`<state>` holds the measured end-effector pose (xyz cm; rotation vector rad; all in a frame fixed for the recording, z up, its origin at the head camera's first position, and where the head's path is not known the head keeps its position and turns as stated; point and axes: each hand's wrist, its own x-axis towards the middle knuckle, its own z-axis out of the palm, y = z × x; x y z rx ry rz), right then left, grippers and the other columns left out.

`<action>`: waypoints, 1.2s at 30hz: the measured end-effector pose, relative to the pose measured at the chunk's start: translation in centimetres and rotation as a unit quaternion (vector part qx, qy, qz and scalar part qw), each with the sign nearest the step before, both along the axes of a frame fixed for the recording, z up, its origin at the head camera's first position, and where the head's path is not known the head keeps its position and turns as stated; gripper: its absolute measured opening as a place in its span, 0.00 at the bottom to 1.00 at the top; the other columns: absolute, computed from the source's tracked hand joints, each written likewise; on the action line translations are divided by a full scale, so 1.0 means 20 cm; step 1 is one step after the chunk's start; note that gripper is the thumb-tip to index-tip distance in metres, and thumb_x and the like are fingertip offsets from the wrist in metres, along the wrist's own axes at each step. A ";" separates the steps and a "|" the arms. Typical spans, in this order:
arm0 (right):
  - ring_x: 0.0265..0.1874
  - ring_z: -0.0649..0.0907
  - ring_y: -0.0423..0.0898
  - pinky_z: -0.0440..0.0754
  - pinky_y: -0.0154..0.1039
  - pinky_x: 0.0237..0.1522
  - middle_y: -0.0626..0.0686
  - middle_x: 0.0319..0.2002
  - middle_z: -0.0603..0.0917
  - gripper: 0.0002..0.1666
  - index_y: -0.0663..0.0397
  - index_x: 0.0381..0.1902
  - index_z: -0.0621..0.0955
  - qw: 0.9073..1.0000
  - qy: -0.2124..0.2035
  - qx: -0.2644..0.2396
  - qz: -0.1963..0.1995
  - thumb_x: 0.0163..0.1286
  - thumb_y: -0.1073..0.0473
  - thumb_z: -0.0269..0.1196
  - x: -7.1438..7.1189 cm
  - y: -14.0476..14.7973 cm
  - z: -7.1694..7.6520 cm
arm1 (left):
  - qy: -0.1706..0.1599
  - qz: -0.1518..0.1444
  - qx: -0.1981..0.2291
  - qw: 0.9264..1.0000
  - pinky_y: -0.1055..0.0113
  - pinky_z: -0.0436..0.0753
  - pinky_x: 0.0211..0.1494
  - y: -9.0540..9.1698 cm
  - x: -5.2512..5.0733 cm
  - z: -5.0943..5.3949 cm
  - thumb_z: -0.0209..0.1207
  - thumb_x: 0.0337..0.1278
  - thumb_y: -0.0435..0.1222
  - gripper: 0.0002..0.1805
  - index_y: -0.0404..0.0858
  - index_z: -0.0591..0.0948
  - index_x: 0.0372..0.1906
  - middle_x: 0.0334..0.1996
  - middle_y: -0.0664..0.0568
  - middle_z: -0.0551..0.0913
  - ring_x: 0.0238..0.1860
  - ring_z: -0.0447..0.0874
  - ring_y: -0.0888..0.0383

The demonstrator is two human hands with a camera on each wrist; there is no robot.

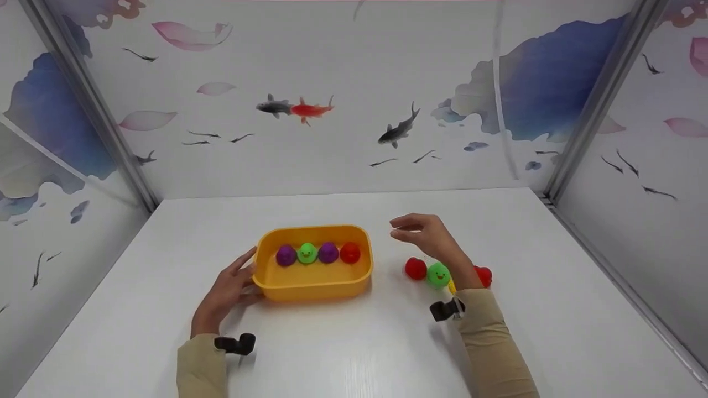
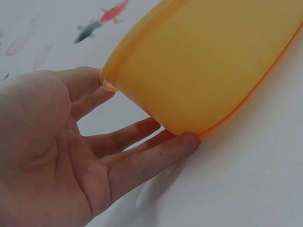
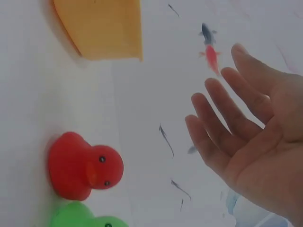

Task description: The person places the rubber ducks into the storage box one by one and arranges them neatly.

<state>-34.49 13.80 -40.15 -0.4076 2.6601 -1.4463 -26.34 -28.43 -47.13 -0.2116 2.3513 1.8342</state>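
A yellow-orange basket (image 1: 310, 290) stands on the table, holding a row of small ducks: a purple one (image 1: 286, 255), a green one (image 1: 307, 253), another purple (image 1: 328, 252) and a red one (image 1: 350, 253). The left hand (image 1: 227, 290) touches the basket's left end, its spread fingers against the wall (image 2: 203, 66) and base. Over the table right of the basket, the right hand (image 1: 428, 237) is raised with fingers extended and nothing in them. Below it sit a red duck (image 1: 415, 269) and a green duck (image 1: 438, 275); another red one (image 1: 484, 276) is beside the right forearm.
Something yellow (image 1: 452, 287) shows partly behind the right wrist. A white table (image 1: 343, 348) lies under everything. White panels (image 1: 354, 66) painted with fish and petals enclose its back and sides, with metal posts at the corners.
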 end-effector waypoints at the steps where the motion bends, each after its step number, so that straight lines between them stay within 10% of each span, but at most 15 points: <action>1: 0.59 0.82 0.53 0.82 0.49 0.63 0.52 0.59 0.84 0.22 0.45 0.59 0.83 1.000 0.002 -0.002 0.005 0.68 0.49 0.67 -0.01 0.03 0.00 | -0.001 -0.001 -0.001 1.000 0.54 0.85 0.60 0.00 0.00 0.00 0.45 0.77 0.54 0.31 0.62 0.54 0.80 0.72 0.40 0.70 0.59 0.83 0.49; 22: 0.67 0.75 0.61 0.73 0.60 0.70 0.60 0.68 0.76 0.31 0.50 0.66 0.77 1.000 -0.014 0.011 0.011 0.68 0.45 0.67 -0.01 0.51 -0.09 | 0.003 -0.002 0.022 1.000 0.56 0.86 0.58 0.00 0.01 0.01 0.46 0.77 0.52 0.31 0.61 0.55 0.79 0.69 0.37 0.73 0.55 0.85 0.51; 36: 0.72 0.65 0.64 0.67 0.67 0.71 0.60 0.72 0.71 0.36 0.42 0.66 0.77 0.990 -0.077 0.109 0.040 0.63 0.41 0.70 -0.01 0.54 -0.19 | -0.009 -0.001 0.007 1.000 0.58 0.85 0.60 -0.01 0.01 0.01 0.46 0.76 0.55 0.32 0.63 0.54 0.79 0.70 0.40 0.73 0.56 0.83 0.52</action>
